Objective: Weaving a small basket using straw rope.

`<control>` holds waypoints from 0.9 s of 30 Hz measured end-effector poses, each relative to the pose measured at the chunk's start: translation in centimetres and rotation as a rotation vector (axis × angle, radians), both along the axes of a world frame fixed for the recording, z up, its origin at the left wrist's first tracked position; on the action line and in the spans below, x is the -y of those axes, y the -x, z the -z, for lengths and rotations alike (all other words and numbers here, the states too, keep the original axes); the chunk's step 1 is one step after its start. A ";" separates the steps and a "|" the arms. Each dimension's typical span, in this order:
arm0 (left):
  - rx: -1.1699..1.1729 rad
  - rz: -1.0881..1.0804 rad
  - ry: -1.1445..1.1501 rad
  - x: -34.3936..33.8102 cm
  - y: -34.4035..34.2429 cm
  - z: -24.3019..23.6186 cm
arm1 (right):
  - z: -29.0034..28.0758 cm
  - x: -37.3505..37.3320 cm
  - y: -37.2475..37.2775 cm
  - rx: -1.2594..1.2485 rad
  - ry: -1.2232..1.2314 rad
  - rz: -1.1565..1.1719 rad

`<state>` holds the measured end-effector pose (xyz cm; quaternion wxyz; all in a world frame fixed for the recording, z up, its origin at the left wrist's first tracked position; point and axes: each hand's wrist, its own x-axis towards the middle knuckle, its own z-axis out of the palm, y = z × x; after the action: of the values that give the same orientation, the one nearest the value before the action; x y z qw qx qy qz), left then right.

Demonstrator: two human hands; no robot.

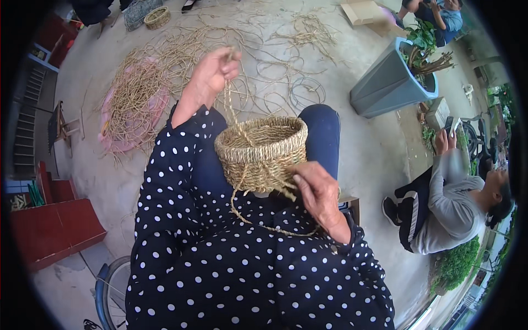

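Note:
A round basket [261,149] of woven straw rope rests on my lap between my knees, its open top tilted up. My left hand [217,69] is raised above and left of it, fingers closed on a straw cord [229,102] that runs down to the basket's rim. Against the basket's right side, my right hand [319,192] is closed at the lower wall, where short cord ends [283,187] stick out. Whether it grips the wall or a cord is hidden. A loose cord loop [264,224] hangs below the basket across my dotted shirt.
Coils of straw rope [135,99] lie on pink sheeting at the left, with strands spread over the concrete ahead. A small basket [157,18] stands at the back. On the right are a grey planter [388,82] and a seated person [456,203] holding a phone.

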<state>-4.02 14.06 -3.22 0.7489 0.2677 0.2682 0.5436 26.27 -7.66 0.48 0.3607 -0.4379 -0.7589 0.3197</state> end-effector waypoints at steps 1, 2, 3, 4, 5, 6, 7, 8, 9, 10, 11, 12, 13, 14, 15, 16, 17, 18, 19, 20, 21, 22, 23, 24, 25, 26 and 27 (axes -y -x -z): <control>-0.323 -0.079 0.066 1.1 -2.9 -2.5 | 0.0 -0.2 0.0 0.001 -0.013 0.043; -0.480 0.027 0.054 2.3 -4.5 -2.9 | 0.1 -0.3 0.1 -0.004 -0.033 0.073; -0.634 0.135 0.038 3.3 -5.7 -3.1 | 0.3 -0.4 0.2 0.007 -0.057 0.058; -0.693 0.277 0.069 4.5 -6.4 -2.7 | 0.7 -0.3 0.3 -0.002 -0.052 0.064; -0.723 0.398 0.039 5.4 -7.1 -2.0 | 1.1 -0.2 0.3 0.036 -0.094 0.038; -0.752 0.517 0.008 6.4 -7.5 -1.4 | 1.3 -0.1 0.5 0.073 -0.139 0.010; -0.707 0.605 -0.008 7.3 -7.7 -1.1 | 1.6 0.1 0.6 0.095 -0.162 0.000; -0.660 0.693 -0.025 7.9 -7.8 -0.7 | 1.7 0.2 0.7 0.088 -0.158 0.005; -0.662 0.777 -0.037 8.2 -7.9 -0.9 | 1.6 0.1 0.8 0.143 -0.190 -0.004; -0.636 0.824 0.030 8.7 -8.1 -1.1 | 1.6 0.2 0.8 0.200 -0.222 -0.011; -0.610 0.870 0.096 9.2 -8.4 -1.3 | 1.6 0.3 0.9 0.216 -0.238 -0.003; -0.565 0.905 0.152 9.5 -8.4 -1.4 | 1.7 0.3 1.0 0.210 -0.238 0.002; -0.572 0.909 0.153 9.8 -8.4 -1.2 | 1.7 0.3 1.0 0.230 -0.249 0.000; -0.500 0.867 0.160 10.1 -8.5 -0.8 | 1.7 0.3 1.1 0.251 -0.259 0.000; -0.428 0.828 0.170 10.3 -8.4 -0.4 | 1.7 0.5 1.0 0.246 -0.254 0.010; -0.444 0.860 0.168 10.3 -8.3 -0.1 | 1.7 0.6 0.9 0.243 -0.218 -0.010; -0.450 0.871 0.173 10.4 -8.2 0.2 | 1.7 0.7 0.7 0.239 -0.182 -0.030; -0.447 0.887 0.174 10.4 -8.0 0.4 | 2.0 0.6 0.5 0.204 -0.185 -0.030; -0.445 0.902 0.176 10.3 -7.9 0.5 | 2.2 0.8 0.5 0.198 -0.181 -0.017; -0.419 0.897 0.217 10.5 -7.7 0.8 | 2.4 1.0 0.4 0.189 -0.190 -0.029; -0.428 0.902 0.222 10.6 -7.7 0.6 | 2.6 1.0 0.3 0.178 -0.203 -0.047; -0.382 0.881 0.259 10.7 -7.7 0.5 | 2.9 1.0 0.2 0.169 -0.200 -0.042; -0.337 0.857 0.297 10.8 -7.7 0.5 | 3.2 1.0 0.1 0.153 -0.206 -0.043; -0.341 0.860 0.290 10.8 -7.7 0.4 | 3.1 1.1 0.2 0.149 -0.223 -0.043; -0.310 0.855 0.285 10.9 -7.6 0.4 | 2.9 1.2 0.2 0.150 -0.229 -0.040; -0.279 0.849 0.281 10.9 -7.5 0.4 | 2.7 1.3 0.2 0.154 -0.238 -0.034; -0.284 0.849 0.287 10.9 -7.7 0.1 | 2.8 1.2 0.1 0.150 -0.238 -0.030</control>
<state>3.66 3.15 -3.33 0.8903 0.3192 0.3073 0.1049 26.21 -8.89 -2.34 0.3474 -0.4035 -0.8227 0.1990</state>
